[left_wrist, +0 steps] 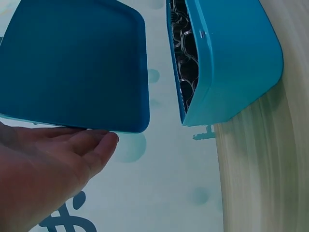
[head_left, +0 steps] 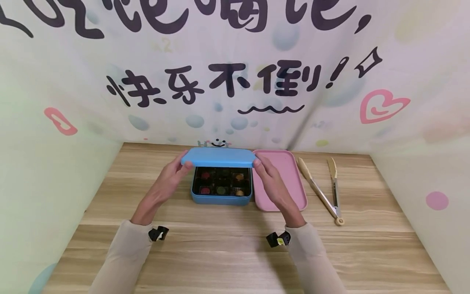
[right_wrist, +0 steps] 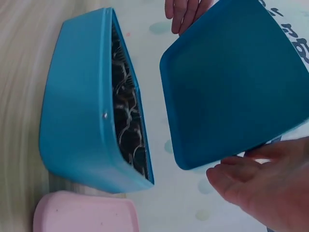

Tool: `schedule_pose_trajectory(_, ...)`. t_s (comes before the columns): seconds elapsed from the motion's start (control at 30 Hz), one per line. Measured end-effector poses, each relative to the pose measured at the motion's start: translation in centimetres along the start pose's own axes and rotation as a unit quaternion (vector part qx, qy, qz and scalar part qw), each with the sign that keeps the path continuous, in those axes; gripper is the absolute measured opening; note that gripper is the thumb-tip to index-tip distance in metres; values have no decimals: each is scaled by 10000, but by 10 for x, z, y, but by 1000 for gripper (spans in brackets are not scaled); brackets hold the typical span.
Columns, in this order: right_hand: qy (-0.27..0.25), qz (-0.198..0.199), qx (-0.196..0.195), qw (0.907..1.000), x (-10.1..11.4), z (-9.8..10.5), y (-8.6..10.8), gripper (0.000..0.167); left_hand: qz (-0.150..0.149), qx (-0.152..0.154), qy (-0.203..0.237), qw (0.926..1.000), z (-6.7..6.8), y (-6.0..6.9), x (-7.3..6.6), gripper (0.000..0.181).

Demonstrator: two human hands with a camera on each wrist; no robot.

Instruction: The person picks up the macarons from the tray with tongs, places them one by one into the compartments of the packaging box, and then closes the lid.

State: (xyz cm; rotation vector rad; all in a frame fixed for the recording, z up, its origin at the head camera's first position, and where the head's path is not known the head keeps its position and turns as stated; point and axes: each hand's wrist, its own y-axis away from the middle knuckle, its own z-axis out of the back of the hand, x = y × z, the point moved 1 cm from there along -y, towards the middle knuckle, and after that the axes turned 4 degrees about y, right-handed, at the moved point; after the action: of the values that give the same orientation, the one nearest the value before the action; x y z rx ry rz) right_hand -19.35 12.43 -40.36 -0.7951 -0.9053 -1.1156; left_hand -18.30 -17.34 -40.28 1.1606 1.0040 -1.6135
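Note:
A blue lid [head_left: 219,157] is held raised and apart from the blue box [head_left: 221,199] beneath it. My left hand [head_left: 169,179] grips the lid's left end, and my right hand [head_left: 271,179] grips its right end. Both wrist views show the lid's bare underside, with the left hand [left_wrist: 58,159] and the right hand [right_wrist: 260,174] at its opposite edges. Inside the box, a dark compartmented insert [head_left: 222,184] carries small reddish, green and orange-brown pieces; their kind is too small to tell.
A pink tray [head_left: 280,179] lies right beside the box, partly behind my right hand. Farther right, tongs [head_left: 324,198] with beige tips lie spread on the wooden table [head_left: 220,249]. A printed white backdrop [head_left: 183,126] stands behind the table.

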Motion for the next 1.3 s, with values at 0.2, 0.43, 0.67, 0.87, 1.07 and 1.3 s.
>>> schedule_pose_trajectory(0.2, 335, -97, 297, 9989, -9, -2, -1, 70, 153, 211, -95, 9996, -1, -4, 7, 78)
schedule_pose_trajectory(0.43, 522, -96, 437, 9976, -22, -6, -4, 76, 173, 334, -17, 9993, -1, -13, 21, 90)
schedule_pose_trajectory(0.67, 328, 91, 605, 9976, -32, -10, -7, 81, 487, 410, -448, 9970, -4, -19, 31, 109)
schedule_pose_trajectory(0.87, 319, 284, 474, 9980, -47, -14, -14, 81, 690, 568, -500, 9947, -6, -27, 39, 107)
schedule_pose_trajectory(1.07, 428, 402, 350, 9977, -57, -18, -19, 79, 701, 617, -454, 9946, -8, -34, 48, 102)
schedule_pose_trajectory(1.3, 591, 395, 392, 9967, -65, -22, -22, 78, 745, 626, -382, 9945, -9, -37, 57, 98)
